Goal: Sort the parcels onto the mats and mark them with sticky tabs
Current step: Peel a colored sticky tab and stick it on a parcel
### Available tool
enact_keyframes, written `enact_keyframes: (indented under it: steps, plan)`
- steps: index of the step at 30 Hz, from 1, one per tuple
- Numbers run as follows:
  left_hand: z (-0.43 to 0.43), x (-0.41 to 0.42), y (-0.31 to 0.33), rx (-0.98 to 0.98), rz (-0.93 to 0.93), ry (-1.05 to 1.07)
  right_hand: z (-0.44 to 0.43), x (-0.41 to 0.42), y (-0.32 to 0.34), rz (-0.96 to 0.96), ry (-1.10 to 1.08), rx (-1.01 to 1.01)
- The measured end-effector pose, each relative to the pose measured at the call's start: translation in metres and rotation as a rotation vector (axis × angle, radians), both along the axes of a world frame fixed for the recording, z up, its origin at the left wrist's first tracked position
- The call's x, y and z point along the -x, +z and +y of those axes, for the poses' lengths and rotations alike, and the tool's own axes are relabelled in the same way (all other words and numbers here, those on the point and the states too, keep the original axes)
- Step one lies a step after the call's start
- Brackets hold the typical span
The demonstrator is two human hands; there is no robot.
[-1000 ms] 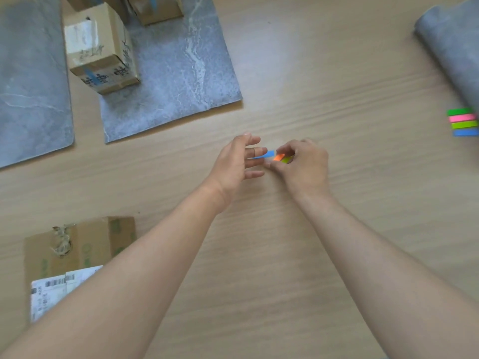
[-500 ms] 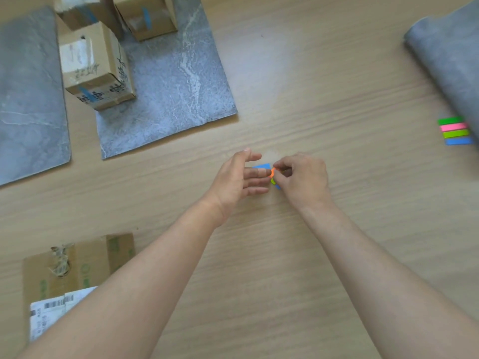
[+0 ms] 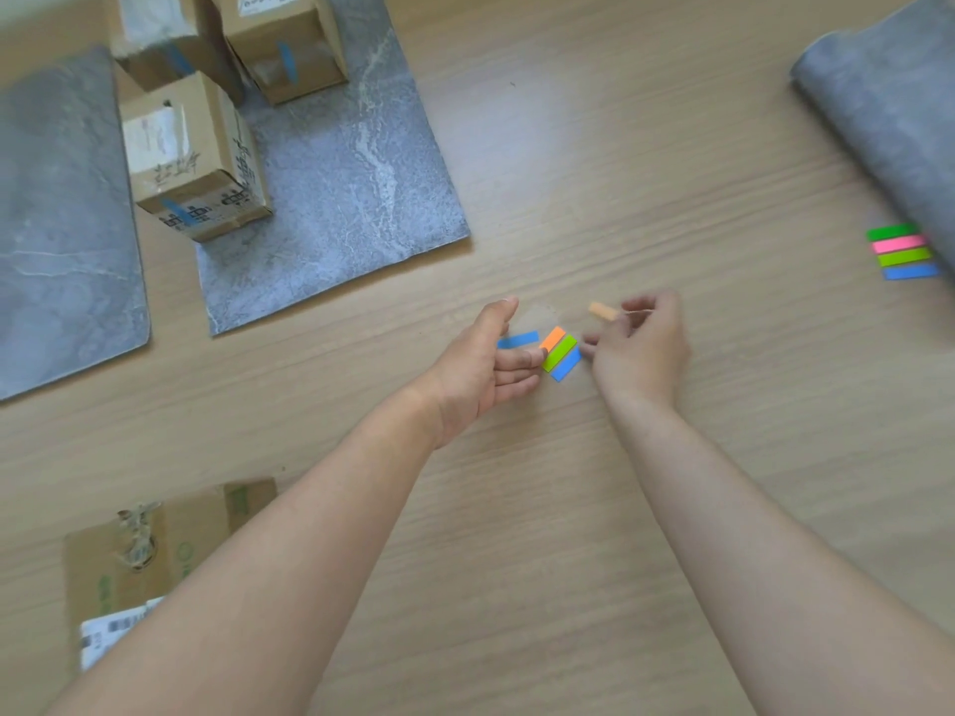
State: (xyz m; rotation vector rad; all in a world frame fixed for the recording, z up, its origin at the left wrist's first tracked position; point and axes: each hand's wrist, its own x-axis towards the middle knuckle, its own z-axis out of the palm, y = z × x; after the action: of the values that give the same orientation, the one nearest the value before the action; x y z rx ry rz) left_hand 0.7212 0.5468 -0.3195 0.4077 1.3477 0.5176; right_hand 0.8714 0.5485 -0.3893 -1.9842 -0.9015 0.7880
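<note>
1. Your left hand (image 3: pixel 483 361) holds a sticky tab strip (image 3: pixel 560 354) (orange, green, blue) at its fingertips; a loose blue tab (image 3: pixel 518 340) sits by the thumb.
2. Your right hand (image 3: pixel 641 343) pinches a single orange tab (image 3: pixel 602 311), lifted just beside and above the strip.
3. Three cardboard parcels (image 3: pixel 194 160) stand on the middle grey mat (image 3: pixel 351 188), well apart from both hands.
4. A flat parcel (image 3: pixel 150 550) lies on the worktop (image 3: pixel 620 147), lower left.
5. A second tab set (image 3: pixel 902 252) lies far right beside a rolled mat (image 3: pixel 889 111).
</note>
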Motion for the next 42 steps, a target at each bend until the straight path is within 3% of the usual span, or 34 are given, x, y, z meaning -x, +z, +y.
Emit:
enact_keyframes:
  steps: [3,7,9,17,23,26,30,36,42]
  plan:
    - [-0.002,-0.001,0.0,-0.029,-0.006,-0.031,-0.008,-0.001,0.014,0.201,-0.168,-0.147]
    - [-0.011,0.001,0.0,-0.256,0.146,0.05,-0.026,0.01,0.039,0.211,0.038,-0.304]
    - [-0.017,0.011,0.003,-0.339,0.181,0.124,-0.034,0.018,0.048,0.163,0.144,-0.349]
    - [-0.045,0.049,0.03,-0.358,0.114,0.225,-0.057,0.043,0.068,-0.092,0.545,-0.578]
    - [-0.087,0.081,0.056,-0.37,0.149,0.212,-0.085,0.066,0.084,-0.44,0.713,-0.757]
    - [-0.111,0.099,0.064,-0.387,0.144,0.205,-0.105,0.081,0.093,-0.482,0.751,-0.821]
    - [-0.148,0.127,0.072,-0.47,0.209,0.197,-0.144,0.106,0.106,-0.396,0.773,-0.836]
    - [-0.231,0.188,0.076,-0.613,0.255,0.157,-0.223,0.16,0.121,-0.213,0.625,-0.686]
    - [-0.313,0.247,0.074,-0.659,0.326,0.171,-0.297,0.216,0.115,-0.236,0.665,-0.542]
